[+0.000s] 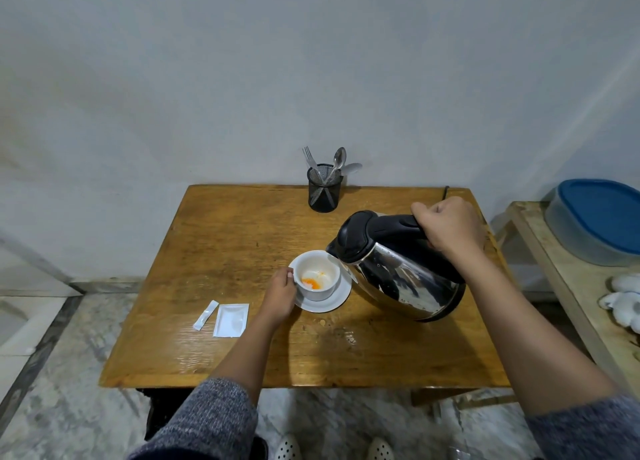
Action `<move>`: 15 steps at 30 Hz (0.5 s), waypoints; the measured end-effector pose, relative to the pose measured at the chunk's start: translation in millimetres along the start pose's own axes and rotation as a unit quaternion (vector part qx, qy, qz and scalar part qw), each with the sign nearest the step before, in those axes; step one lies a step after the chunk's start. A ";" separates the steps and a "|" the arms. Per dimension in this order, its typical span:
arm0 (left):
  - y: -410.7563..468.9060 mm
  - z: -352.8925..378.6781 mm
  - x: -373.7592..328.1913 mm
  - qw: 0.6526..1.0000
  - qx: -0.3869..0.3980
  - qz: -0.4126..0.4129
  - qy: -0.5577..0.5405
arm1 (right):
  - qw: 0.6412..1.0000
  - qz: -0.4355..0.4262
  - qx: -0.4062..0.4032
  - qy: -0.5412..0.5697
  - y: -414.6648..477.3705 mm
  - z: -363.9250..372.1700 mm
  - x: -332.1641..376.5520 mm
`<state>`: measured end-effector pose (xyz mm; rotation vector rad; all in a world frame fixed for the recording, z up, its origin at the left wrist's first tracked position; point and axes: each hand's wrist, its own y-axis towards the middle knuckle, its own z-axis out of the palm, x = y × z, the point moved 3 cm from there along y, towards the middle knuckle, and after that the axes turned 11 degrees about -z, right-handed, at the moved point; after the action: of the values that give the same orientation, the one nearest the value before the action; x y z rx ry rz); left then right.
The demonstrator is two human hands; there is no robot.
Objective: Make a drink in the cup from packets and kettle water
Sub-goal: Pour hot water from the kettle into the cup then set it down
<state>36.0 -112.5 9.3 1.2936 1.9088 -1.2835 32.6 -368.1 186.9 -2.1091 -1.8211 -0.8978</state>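
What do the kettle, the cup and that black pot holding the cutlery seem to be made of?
Kettle: polished metal body, likely stainless steel, since it mirrors the room; its lid and handle look like matte black plastic. Cup: glossy white, probably glazed ceramic, like the saucer under it. Cutlery pot: black wire mesh, as the cutlery shows through its wall.

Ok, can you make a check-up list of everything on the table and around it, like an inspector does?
Surface: wooden table, scuffed and shiny in patches.
Job's things: white cup on a saucer, orange and white powder inside; kettle tilted, spout at the cup's rim; two white packets lying flat left of the cup.
Clutter: mesh holder with a fork and spoons at the back.
Hands: left hand holds the cup's side; right hand grips the kettle handle.
Cables: black cord at the back edge.
Surroundings: grey wall, marble floor, side bench with a blue-lidded tub.
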 end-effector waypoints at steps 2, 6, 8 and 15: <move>-0.6 -0.2 -1.2 1.000 0.000 0.003 0.001 | 1.000 -0.002 -0.001 -0.008 1.2 0.5 0.9; -1.3 -0.5 -3.3 1.000 0.000 0.001 0.001 | 1.000 0.000 0.002 -0.017 3.3 2.8 0.9; -0.9 -0.5 -3.3 1.000 -0.002 0.001 0.001 | 1.000 0.000 0.004 -0.018 4.4 3.1 0.6; -0.2 0.2 -2.5 1.000 -0.005 0.003 0.002 | 1.000 -0.006 0.014 -0.015 6.9 5.9 -1.4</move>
<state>36.9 -113.8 11.2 1.2966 1.9109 -1.2691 40.9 -367.6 183.0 -2.1080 -1.8527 -0.8430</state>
